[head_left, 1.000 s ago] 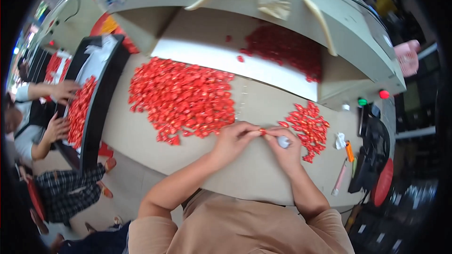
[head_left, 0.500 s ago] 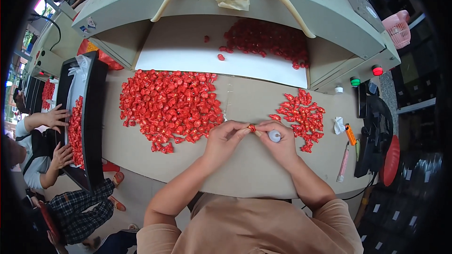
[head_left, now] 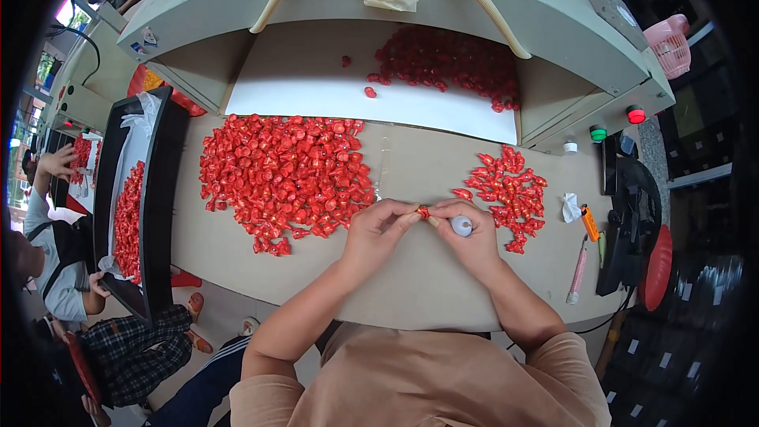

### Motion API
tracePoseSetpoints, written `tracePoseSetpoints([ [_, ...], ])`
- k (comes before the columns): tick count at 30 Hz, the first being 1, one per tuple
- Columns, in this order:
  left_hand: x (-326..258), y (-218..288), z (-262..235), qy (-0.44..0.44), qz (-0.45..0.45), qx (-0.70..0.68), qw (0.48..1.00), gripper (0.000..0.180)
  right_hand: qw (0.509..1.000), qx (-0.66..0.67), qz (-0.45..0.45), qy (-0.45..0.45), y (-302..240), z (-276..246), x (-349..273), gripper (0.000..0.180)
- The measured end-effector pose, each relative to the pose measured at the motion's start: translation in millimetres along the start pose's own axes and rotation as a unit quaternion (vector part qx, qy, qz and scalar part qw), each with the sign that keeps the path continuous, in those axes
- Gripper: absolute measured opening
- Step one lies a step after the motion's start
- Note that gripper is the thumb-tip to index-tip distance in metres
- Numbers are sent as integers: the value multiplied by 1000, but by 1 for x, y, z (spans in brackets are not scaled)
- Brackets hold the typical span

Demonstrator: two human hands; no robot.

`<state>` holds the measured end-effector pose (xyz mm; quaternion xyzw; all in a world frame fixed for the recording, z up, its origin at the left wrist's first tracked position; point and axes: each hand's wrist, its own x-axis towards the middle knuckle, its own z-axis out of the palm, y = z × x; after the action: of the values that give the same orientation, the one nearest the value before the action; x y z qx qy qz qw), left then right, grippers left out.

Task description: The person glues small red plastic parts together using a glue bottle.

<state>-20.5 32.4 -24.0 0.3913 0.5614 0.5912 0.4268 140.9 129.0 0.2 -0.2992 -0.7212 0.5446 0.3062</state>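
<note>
The small red piece [head_left: 423,212] is right of the large red heap [head_left: 285,178]. Left of that heap is a black tray [head_left: 161,205]; right of it, the left hand [head_left: 375,231], nearly closed, pinches the piece; the right hand [head_left: 474,243] pinches it too, curled round a white rounded object [head_left: 462,226]; farther right, a smaller pile [head_left: 512,194].

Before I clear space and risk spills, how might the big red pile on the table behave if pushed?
The big red pile would likely spread, being many small separate pieces. Their shiny surfaces may be slightly slippery.
</note>
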Motion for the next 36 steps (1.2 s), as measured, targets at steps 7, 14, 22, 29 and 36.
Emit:
tracePoseSetpoints([
  [7, 0, 2, 1, -1, -3, -9, 1000, 16, 1000, 8, 0, 0, 0, 0, 0, 18],
  [14, 1, 3, 0, 0, 2, 9, 1000, 15, 1000, 3, 3, 2, 0, 0, 1, 17],
  [22, 4, -1, 8, 45, 9, 5, 999, 16, 998, 46, 32, 16, 3, 1, 3, 14],
  [29, 1, 13, 14, 30, -1, 34, 999, 24, 978, 145, 152, 11, -6, -6, 6, 14],
  [36, 4, 12, 7, 8, 0, -2, 1000, 20, 974, 172, 144, -26, -5, -16, 6, 19],
])
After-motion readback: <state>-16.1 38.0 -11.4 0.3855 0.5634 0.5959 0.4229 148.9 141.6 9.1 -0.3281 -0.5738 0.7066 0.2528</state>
